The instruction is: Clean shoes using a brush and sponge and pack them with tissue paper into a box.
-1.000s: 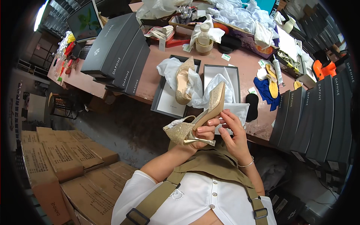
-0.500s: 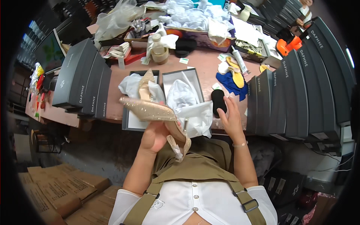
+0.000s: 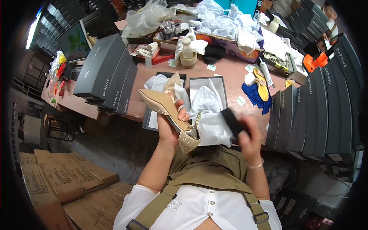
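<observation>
My left hand (image 3: 168,128) is wrapped round a glittery gold high-heeled shoe (image 3: 158,102), tipped so its tan sole and metallic heel show. Its toe points to the far left, its heel end toward me. A black oval pad (image 3: 230,120) is in my right hand (image 3: 251,140), raised to the right of the shoe and smeared by motion; pad and shoe are apart. Behind the held shoe, a matching shoe (image 3: 173,81) lies with white tissue in an open grey shoe box (image 3: 150,122). Beside it, white tissue paper (image 3: 207,100) fills another open box part (image 3: 219,81).
Dark shoe boxes stand stacked at the left (image 3: 100,71) and right (image 3: 306,115). A blue cloth (image 3: 255,97), yellow insoles (image 3: 262,91) and a tube (image 3: 266,73) lie at the right. Further back are a bottle (image 3: 187,48) and a tissue-filled purple box (image 3: 230,44). Cartons (image 3: 57,180) cover the lower left.
My right hand has picked up the black pad from the table and brought it toward the shoe. My left hand has turned the shoe, so its sole now shows. The view has shifted.
</observation>
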A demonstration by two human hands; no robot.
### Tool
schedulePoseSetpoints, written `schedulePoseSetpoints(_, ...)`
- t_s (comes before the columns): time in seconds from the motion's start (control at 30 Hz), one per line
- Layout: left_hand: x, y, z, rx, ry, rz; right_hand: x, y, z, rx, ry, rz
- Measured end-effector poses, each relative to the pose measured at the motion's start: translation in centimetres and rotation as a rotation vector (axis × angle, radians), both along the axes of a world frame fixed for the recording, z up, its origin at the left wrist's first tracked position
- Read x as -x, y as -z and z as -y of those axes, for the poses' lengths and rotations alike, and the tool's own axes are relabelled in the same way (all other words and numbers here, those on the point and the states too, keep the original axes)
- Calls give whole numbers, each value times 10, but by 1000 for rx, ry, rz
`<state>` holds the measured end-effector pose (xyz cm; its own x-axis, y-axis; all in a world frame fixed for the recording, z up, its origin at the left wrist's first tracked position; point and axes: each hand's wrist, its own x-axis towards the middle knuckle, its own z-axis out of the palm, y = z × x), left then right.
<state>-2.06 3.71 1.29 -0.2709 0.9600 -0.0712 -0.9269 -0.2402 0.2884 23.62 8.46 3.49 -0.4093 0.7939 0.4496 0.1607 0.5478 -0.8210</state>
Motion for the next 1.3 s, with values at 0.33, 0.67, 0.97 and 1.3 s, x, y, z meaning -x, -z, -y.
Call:
schedulePoseSetpoints(0.33, 15, -2, -1, -390, 289, 203, 28, 8, 35, -204, -182, 272)
schedulePoseSetpoints(0.67, 16, 11, 5, -620, 605, 150, -13, 8, 27, -129, -7, 297)
schedulePoseSetpoints(0.97, -5, 5, 9, -499, 657, 97, -34, 115, -78, -204, 382, 529)
schedulePoseSetpoints(1.3, -8, 25, -1, -202, 467, -762, 57, 22, 36, 1052, -695, -103)
